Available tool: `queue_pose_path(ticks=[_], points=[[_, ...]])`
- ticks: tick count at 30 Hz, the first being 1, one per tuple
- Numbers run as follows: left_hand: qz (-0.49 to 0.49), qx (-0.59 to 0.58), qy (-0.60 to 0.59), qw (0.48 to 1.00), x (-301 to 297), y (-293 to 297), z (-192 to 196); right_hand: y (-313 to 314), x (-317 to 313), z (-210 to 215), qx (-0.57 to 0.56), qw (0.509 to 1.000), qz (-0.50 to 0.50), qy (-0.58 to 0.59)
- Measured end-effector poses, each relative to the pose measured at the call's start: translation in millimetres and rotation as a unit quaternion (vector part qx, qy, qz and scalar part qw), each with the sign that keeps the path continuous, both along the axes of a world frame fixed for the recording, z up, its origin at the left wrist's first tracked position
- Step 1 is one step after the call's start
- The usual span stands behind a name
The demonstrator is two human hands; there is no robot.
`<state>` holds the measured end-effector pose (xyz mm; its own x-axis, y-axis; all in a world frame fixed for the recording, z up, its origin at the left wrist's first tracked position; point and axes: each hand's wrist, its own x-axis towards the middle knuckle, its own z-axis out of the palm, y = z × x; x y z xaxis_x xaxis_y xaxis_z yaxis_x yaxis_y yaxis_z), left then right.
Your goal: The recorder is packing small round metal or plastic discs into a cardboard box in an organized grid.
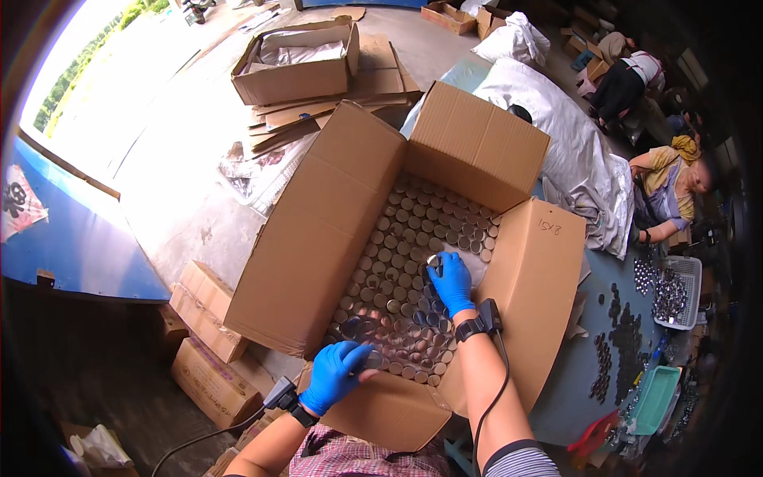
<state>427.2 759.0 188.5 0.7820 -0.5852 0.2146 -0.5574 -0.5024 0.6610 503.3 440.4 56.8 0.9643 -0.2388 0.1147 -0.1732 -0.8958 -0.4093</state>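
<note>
Outdoors on a concrete floor [175,151], a big open box [334,238] holds a tight layer of round metal lids [397,262]. Both hands wear blue gloves: the left hand [334,375] grasps a lid [373,360] at the box's near edge, the right hand [451,282] pinches another [434,261] mid-box. Flattened cardboard [318,107] and a smaller box [298,60] lie beyond; silver bags [572,159] crowd the right, where a seated person [675,191] works at a blue table [572,374] strewn with small lids.
</note>
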Motion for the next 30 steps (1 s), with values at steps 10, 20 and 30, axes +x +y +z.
queue_pose_path(ticks=[10, 20, 30], points=[[-0.043, 0.018, 0.038, 0.998, 9.9, -3.6, -3.5, -16.0, 19.8, -1.5, -0.060, 0.990, 0.130, 0.002], [-0.049, 0.022, 0.107, 0.993, 15.2, -6.0, 2.0, 59.0, -42.4, -5.8, -0.064, 0.986, -0.137, 0.077], [-0.072, 0.012, 0.109, 0.991, 32.7, -30.1, 5.8, 53.1, -35.2, -5.2, -0.031, 0.988, -0.136, 0.072]])
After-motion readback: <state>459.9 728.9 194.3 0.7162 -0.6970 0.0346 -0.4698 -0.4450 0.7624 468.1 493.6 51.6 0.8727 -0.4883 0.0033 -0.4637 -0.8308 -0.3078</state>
